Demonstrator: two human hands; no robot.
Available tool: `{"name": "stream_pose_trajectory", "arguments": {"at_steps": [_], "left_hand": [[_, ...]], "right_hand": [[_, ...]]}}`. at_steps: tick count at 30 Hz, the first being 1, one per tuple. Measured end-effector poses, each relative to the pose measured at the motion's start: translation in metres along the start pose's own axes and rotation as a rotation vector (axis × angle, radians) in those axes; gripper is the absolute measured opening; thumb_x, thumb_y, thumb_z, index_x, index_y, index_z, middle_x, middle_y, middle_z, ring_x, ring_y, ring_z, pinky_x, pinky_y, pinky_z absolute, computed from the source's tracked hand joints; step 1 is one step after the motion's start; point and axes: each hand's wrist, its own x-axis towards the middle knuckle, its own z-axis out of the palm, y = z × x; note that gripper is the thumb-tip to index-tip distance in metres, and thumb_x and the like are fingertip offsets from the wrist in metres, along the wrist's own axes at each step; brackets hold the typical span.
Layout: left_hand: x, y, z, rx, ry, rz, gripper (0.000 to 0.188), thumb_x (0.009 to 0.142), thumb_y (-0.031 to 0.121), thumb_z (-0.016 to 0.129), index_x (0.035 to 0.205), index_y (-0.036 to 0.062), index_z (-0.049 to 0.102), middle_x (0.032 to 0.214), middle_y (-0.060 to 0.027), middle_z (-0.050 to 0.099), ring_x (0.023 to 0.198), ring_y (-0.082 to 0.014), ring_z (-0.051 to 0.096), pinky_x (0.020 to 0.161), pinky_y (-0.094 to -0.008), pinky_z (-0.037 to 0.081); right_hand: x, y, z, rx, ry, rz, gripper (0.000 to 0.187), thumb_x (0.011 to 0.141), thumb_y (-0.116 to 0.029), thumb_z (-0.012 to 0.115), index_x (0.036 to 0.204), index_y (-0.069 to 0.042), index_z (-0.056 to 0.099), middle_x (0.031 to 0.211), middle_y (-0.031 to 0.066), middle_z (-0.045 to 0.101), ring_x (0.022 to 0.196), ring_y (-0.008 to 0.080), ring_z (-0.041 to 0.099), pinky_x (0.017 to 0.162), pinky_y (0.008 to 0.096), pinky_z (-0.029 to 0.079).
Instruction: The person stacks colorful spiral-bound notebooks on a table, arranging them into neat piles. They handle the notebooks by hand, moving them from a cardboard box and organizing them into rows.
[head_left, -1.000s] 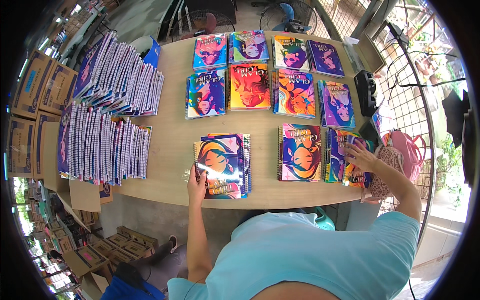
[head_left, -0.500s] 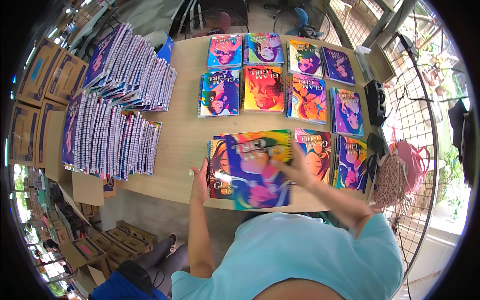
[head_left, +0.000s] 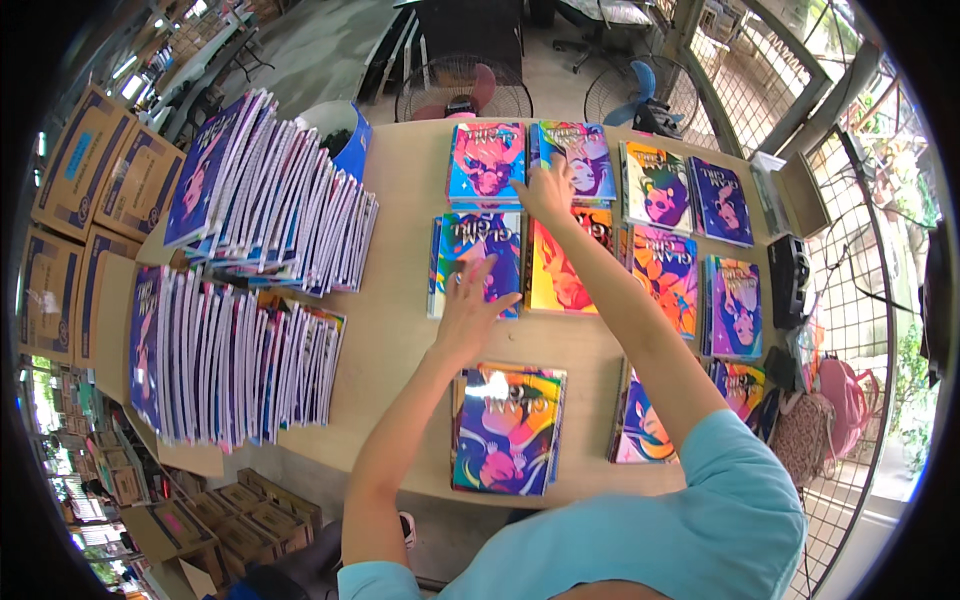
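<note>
Spiral notebooks with bright illustrated covers lie in small stacks across a wooden table (head_left: 395, 250). My left hand (head_left: 468, 318) is over the near edge of a blue-covered notebook stack (head_left: 480, 245), fingers spread. Farther out, my right hand (head_left: 550, 192) reaches over the near-left part of a purple-and-green notebook (head_left: 592, 172), thumb and fingers apart; contact with the cover is unclear. Under my right wrist is an orange-red notebook (head_left: 562, 275), partly covered by the forearm. A yellow-and-purple notebook (head_left: 505, 430) tops the stack closest to my body.
Two long rows of spiral-bound notebooks (head_left: 240, 350) fill the table's left side, beside cardboard boxes (head_left: 75, 170). Other notebook stacks (head_left: 665, 270) lie to the right. A black device (head_left: 790, 280) and bags (head_left: 845, 400) line the right edge. Fans (head_left: 465, 90) stand beyond the table.
The yellow-and-purple notebook, held in my right hand before, now lies on the near stack. Both hands have moved away from my body, toward the farther notebooks. The view has shifted.
</note>
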Motion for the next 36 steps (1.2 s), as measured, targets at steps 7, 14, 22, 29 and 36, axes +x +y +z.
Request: {"name": "stream_pose_trajectory", "arguments": {"at_steps": [7,14,22,29,36], "left_hand": [[0.069,-0.038,0.023,0.167,-0.266,0.393,0.025,0.083,0.023,0.054,0.102,0.0318,0.067,0.143,-0.0049,0.033,0.137,-0.0245,0.023,0.108,-0.0576,0.021],[0.071,-0.04,-0.02,0.16,-0.178,0.566,0.025,0.074,0.013,0.06,0.098,0.0187,0.062,0.107,-0.0024,0.059,0.118,-0.022,0.048,0.104,-0.0491,0.033],[-0.069,0.065,-0.14,-0.715,0.364,-0.627,0.036,0.086,0.016,0.061,0.119,0.0006,0.053,0.096,-0.0122,0.063,0.082,-0.0252,0.063,0.078,-0.0308,0.049],[-0.194,0.056,0.032,-1.218,0.233,-0.975,0.053,0.095,0.032,0.047,0.136,-0.0014,0.037,0.133,-0.0147,0.045,0.12,-0.0176,0.044,0.101,-0.031,0.034],[-0.168,0.061,-0.004,-1.119,0.402,-0.949,0.063,0.093,0.043,0.048,0.14,0.0045,0.031,0.14,-0.0164,0.035,0.129,-0.0272,0.035,0.106,-0.0404,0.027]], "right_hand": [[0.092,-0.019,0.076,-0.323,-0.18,0.392,0.039,0.079,-0.029,0.06,0.112,-0.009,0.063,0.128,0.0147,0.036,0.122,0.0335,0.033,0.09,0.0578,0.034],[0.084,-0.013,0.034,0.172,-0.084,0.15,0.036,0.082,-0.021,0.057,0.108,0.0,0.044,0.1,0.0243,0.06,0.095,0.0406,0.059,0.074,0.052,0.048],[-0.083,0.024,-0.222,0.359,0.328,-0.245,0.056,0.085,-0.002,0.056,0.138,-0.003,0.035,0.115,0.0176,0.06,0.099,0.0213,0.061,0.083,0.034,0.049],[-0.281,-0.011,-0.234,1.285,-0.111,0.434,0.063,0.082,-0.001,0.061,0.138,0.005,0.032,0.137,0.0152,0.042,0.126,0.0226,0.04,0.103,0.0335,0.034],[-0.343,0.012,-0.14,0.392,-0.125,0.013,0.08,0.074,-0.003,0.068,0.141,-0.006,0.026,0.127,0.0211,0.035,0.12,0.0402,0.033,0.103,0.0473,0.029]]}}
